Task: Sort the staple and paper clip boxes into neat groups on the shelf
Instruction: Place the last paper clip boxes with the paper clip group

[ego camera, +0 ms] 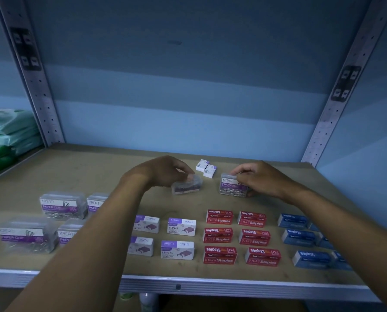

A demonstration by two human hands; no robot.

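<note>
Left hand (165, 170) grips clear box (186, 185), fingers curled over its top, box tilted on shelf (75, 172). Right hand (259, 179) pinches upright clip box (233, 185) at top and side. Two white boxes (206, 168) just behind, between hands. In front: clip boxes (63, 206) left, purple staple boxes (181, 226) centre, red boxes (219, 216), blue boxes (292, 220) right.

Dim bluish light fills the bay. A pale blue wall (188, 91) backs the brown shelf (75, 172), framed by two perforated grey metal uprights (33, 86). Green and mint packets (5, 134) are stacked on the neighbouring shelf at left.
</note>
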